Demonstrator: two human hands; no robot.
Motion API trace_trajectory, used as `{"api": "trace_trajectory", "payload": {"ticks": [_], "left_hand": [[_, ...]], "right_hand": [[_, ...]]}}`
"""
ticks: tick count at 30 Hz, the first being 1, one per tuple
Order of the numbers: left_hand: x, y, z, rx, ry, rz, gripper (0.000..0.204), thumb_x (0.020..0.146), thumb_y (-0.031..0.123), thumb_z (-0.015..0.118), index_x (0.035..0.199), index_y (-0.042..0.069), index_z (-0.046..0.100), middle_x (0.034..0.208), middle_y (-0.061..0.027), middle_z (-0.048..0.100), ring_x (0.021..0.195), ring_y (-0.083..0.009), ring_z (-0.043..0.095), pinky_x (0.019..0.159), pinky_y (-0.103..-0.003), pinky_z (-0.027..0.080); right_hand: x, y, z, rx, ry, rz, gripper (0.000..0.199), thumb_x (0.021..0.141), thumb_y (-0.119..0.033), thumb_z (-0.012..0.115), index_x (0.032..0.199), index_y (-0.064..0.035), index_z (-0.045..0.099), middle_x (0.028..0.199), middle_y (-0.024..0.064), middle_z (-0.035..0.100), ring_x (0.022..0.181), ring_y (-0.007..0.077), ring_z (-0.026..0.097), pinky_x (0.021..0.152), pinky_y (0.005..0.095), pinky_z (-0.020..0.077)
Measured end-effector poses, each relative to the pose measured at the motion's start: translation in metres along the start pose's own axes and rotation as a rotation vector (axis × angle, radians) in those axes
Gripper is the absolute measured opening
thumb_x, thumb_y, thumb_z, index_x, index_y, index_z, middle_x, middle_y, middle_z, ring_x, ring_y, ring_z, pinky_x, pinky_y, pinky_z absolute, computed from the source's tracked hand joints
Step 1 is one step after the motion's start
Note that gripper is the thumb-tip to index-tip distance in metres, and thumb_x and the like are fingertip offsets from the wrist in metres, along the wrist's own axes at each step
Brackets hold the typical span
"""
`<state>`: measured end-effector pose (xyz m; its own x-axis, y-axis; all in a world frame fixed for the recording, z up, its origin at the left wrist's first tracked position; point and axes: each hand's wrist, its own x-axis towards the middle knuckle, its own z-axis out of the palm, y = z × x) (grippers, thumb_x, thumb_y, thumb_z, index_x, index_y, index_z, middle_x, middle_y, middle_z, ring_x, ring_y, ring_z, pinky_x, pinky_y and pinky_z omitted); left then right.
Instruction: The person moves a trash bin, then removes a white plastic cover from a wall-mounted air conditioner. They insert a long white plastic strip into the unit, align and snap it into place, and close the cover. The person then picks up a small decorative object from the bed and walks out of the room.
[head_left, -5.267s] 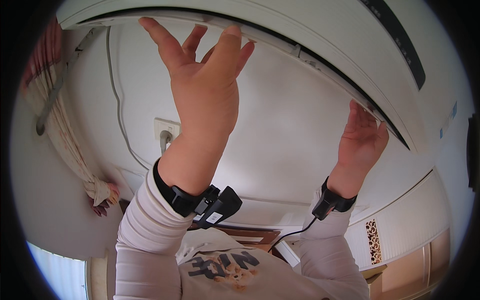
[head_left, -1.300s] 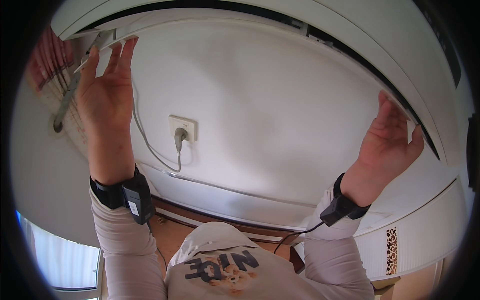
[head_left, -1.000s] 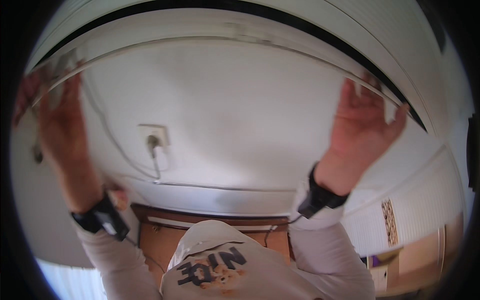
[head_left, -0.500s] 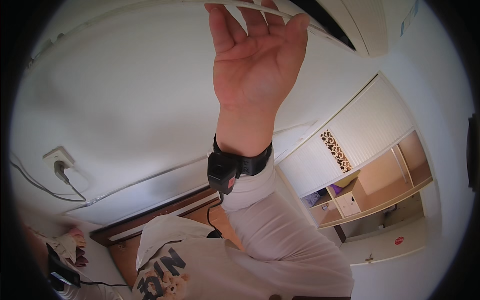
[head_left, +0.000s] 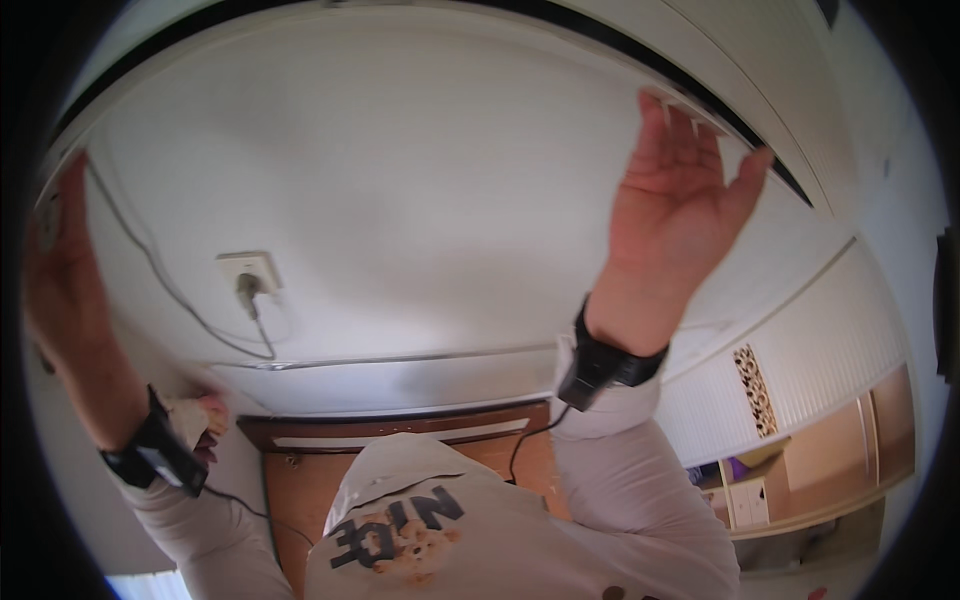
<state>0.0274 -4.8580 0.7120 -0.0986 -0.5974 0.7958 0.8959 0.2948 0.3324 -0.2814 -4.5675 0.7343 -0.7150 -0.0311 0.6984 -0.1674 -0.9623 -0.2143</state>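
A long, pale panel edge (head_left: 440, 12) curves across the top of the view, with a dark gap behind it; it looks like the front cover of a wall-mounted air conditioner. Toward its right end my right hand (head_left: 675, 200) is raised, palm facing me. Its fingers reach up to the edge with their tips partly hidden, and the thumb lies across the edge further right. My left hand (head_left: 68, 280) is up at the far left end of the same edge, fingers pointing upward against it. The view's dark rim hides part of this hand.
A grey plug sits in a wall socket (head_left: 247, 270), its cable running up to the left. A brown wooden headboard (head_left: 400, 430) stands along the wall. To the right is a white wardrobe (head_left: 800, 370) with open shelves. Black wrist devices (head_left: 600, 365) trail cords.
My left hand has risen from low at the left to the panel's left end. My right hand now appears further right and lower. The view has shifted, showing the dark gap along most of the panel.
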Motion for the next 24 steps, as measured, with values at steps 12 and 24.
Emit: {"api": "trace_trajectory", "payload": {"ticks": [12,24], "left_hand": [[-0.002,0.004,-0.013,-0.112,0.03,-0.036,0.049,0.093,0.005,0.05,0.129,-0.005,0.019,0.122,-0.0286,0.029,0.123,-0.0434,0.039,0.104,-0.05,0.042],[-0.019,0.0,0.01,-0.013,0.174,-0.005,0.041,0.095,0.007,0.044,0.125,-0.014,0.025,0.102,-0.0288,0.052,0.116,-0.0421,0.048,0.101,-0.044,0.046]], "right_hand": [[-0.059,0.039,0.052,0.093,-0.274,0.491,0.036,0.092,-0.032,0.056,0.11,-0.0012,0.05,0.111,0.0238,0.058,0.103,0.0402,0.059,0.09,0.045,0.0513],[-0.084,0.067,0.114,0.128,-0.135,0.421,0.024,0.087,-0.016,0.055,0.089,0.0081,0.052,0.096,0.0293,0.06,0.097,0.0437,0.061,0.087,0.0431,0.0545]]}}
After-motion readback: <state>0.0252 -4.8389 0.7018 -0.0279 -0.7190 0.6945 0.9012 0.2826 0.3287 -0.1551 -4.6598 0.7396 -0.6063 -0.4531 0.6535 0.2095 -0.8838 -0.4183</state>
